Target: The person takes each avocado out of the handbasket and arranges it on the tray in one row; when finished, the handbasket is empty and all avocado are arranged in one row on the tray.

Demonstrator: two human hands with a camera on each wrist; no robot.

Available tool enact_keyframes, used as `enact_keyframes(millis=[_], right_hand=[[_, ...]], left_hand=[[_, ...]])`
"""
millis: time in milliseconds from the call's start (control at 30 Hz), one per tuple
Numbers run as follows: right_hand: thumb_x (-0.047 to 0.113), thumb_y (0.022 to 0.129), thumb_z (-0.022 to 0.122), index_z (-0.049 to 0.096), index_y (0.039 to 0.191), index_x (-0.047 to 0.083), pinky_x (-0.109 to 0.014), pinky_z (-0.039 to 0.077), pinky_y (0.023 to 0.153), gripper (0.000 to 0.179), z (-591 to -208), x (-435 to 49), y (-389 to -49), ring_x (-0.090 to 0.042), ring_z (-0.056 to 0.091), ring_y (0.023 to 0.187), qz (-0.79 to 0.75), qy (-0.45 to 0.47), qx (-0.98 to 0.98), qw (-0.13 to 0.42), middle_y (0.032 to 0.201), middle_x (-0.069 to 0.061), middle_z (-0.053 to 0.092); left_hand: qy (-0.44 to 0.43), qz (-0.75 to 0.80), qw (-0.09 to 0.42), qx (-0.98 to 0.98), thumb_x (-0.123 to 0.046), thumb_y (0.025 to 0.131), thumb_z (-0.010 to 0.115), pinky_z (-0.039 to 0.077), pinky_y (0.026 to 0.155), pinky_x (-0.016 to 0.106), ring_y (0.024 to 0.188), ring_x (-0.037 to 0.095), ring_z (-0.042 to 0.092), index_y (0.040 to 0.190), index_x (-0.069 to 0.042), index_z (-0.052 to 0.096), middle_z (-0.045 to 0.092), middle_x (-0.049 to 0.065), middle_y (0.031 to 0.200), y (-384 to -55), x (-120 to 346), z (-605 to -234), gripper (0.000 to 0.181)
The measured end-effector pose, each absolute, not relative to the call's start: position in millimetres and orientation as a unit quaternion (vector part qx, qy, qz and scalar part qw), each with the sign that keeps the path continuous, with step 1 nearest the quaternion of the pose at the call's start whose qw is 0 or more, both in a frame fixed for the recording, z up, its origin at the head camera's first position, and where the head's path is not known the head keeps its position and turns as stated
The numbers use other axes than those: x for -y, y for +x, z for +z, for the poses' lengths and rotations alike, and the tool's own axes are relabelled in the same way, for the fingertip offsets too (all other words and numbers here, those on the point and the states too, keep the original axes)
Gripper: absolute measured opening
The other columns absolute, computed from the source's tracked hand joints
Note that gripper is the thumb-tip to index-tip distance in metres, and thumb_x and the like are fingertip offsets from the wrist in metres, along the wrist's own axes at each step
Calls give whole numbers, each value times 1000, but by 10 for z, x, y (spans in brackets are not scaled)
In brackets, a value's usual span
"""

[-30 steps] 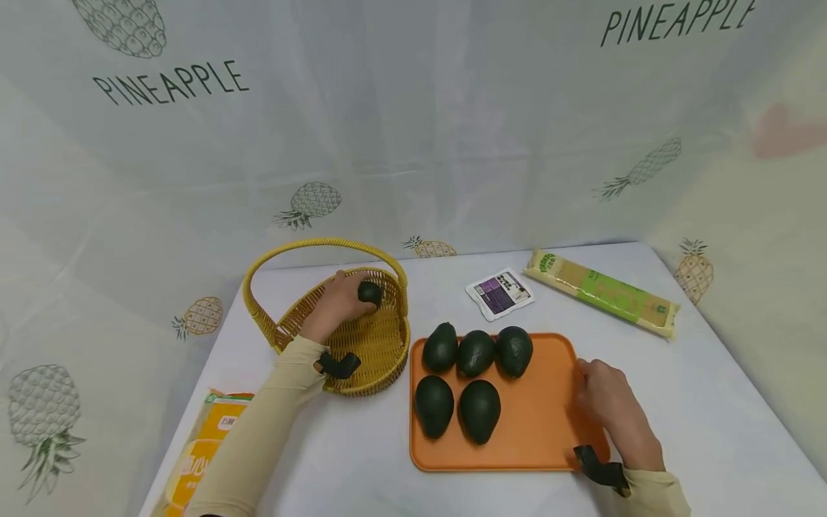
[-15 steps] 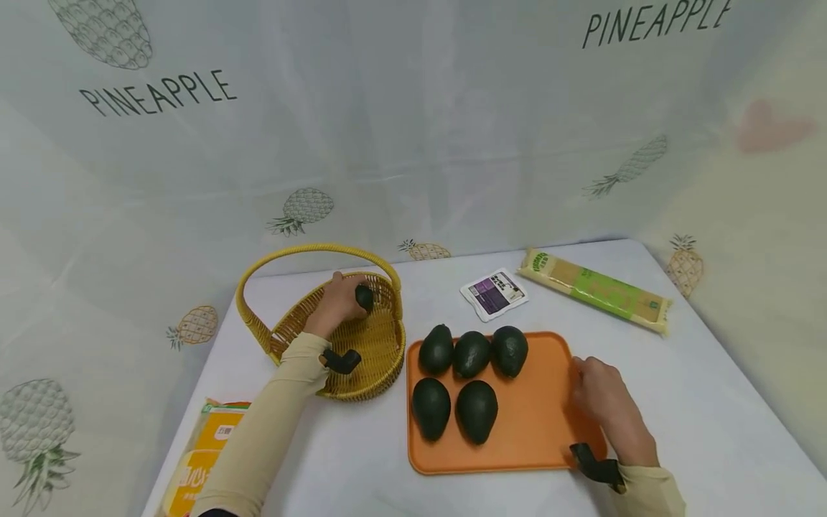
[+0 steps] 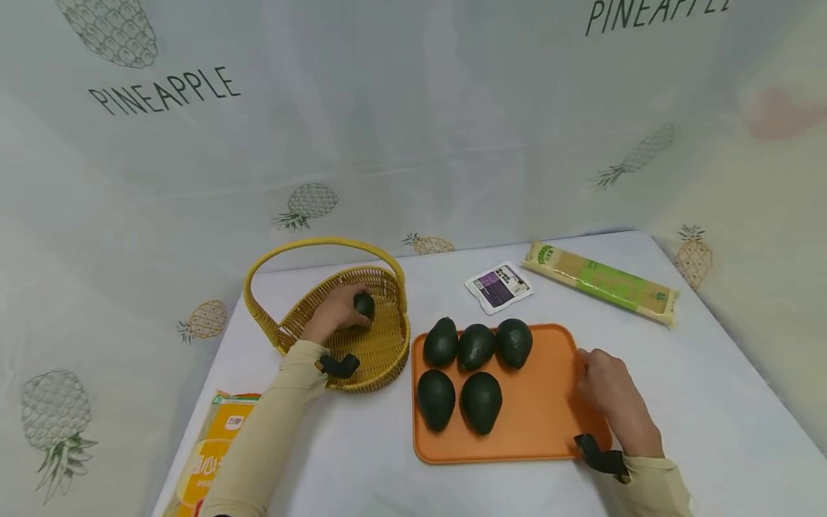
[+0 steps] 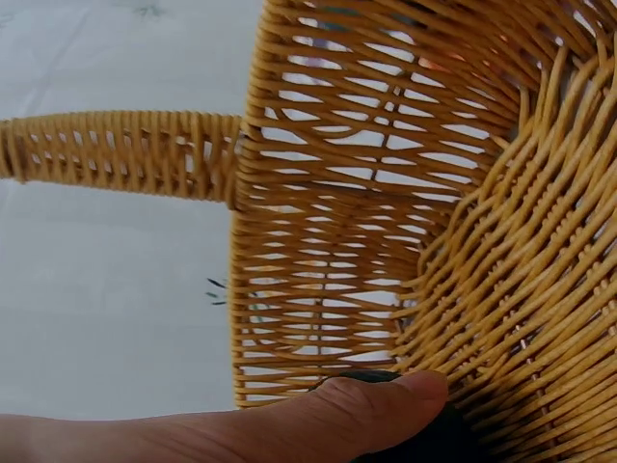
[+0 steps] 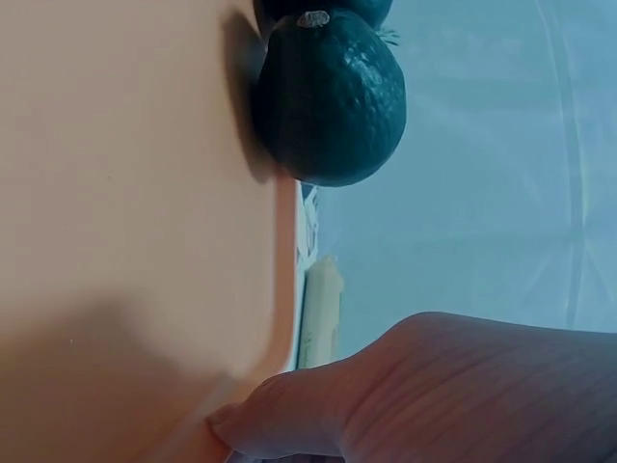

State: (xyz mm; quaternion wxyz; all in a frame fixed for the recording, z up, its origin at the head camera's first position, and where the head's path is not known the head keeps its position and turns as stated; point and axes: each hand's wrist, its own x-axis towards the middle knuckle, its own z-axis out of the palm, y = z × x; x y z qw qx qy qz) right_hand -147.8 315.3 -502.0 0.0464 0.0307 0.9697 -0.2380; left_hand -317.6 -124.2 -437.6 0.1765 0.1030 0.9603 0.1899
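Inside the yellow wicker basket (image 3: 381, 362), my left hand (image 3: 332, 314) grips a dark green avocado (image 3: 365, 306), low near the basket's floor. The left wrist view catches my thumb (image 4: 366, 413) lying across part of that avocado (image 4: 439, 439); the other fingers are hidden there. On the right, my right hand (image 3: 614, 391) pinches the right rim of an orange tray (image 3: 543, 420), thumb on its inner side. Several avocados sit in two rows on the tray's left part, among them a front one (image 3: 481, 402) and a back right one (image 3: 514, 343).
Behind the tray lie a small white and purple packet (image 3: 500, 289) and a long green and tan packet (image 3: 601, 282). An orange-yellow bag (image 3: 209, 456) lies at the table's left, partly under my left forearm. The basket's tall handle (image 3: 323, 243) arches over its opening.
My left hand has lowered the avocado deeper into the basket, toward its floor. My right hand stays at the tray's rim. The head view shifts slightly.
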Motion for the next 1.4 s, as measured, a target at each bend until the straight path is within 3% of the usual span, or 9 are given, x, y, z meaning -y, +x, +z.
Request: enact_keyframes(millis=[200, 633, 833, 1100, 1233, 1400], right_hand=[[-14, 88, 59, 68, 103, -15, -34, 39, 61, 17, -5038, -3032, -1535, -24, 45, 66, -230, 6, -972, 40, 73, -11, 53], [-14, 89, 59, 68, 116, -20, -33, 40, 61, 28, -5049, -3052, -1488, -26, 48, 68, -224, 32, -972, 67, 79, -19, 61], [-13, 90, 58, 68, 117, -18, -35, 42, 61, 29, -5035, -3067, -1495, -28, 50, 69, -226, 34, -972, 49, 80, -21, 62], [-13, 89, 58, 68, 117, -18, -36, 42, 62, 30, -5032, -3112, -1484, -28, 49, 69, -226, 41, -972, 59, 80, -20, 61], [-13, 89, 58, 69, 111, -16, -36, 42, 62, 25, -5016, -3114, -1493, -28, 49, 67, -221, 31, -974, 47, 78, -20, 60], [-12, 90, 57, 68, 117, -17, -35, 42, 61, 29, -4978, -3128, -1493, -28, 50, 68, -222, 42, -973, 54, 79, -20, 59]], left_hand=[[88, 196, 170, -962, -15, 91, 84, 54, 105, 62, 134, 51, 56, 153, -4, 55, 52, 33, 150, -3063, 1410, -4376, 69], [110, 199, 149, -962, -14, 93, 83, 55, 102, 63, 129, 51, 58, 151, -4, 56, 53, 35, 145, -2909, 1386, -4340, 65], [139, 206, 114, -962, -13, 93, 83, 54, 105, 65, 132, 54, 58, 152, -5, 56, 53, 35, 146, -2831, 1265, -4147, 65], [142, 216, 124, -958, -15, 95, 82, 53, 106, 65, 130, 53, 59, 155, -8, 54, 46, 36, 150, -2707, 1146, -4086, 67], [148, 217, 110, -959, -13, 95, 82, 54, 104, 65, 127, 52, 61, 156, -9, 53, 50, 34, 145, -2622, 1127, -4060, 68], [163, 216, 91, -958, -13, 94, 83, 56, 102, 63, 121, 49, 64, 155, -10, 54, 52, 32, 142, -2516, 1094, -4018, 67]])
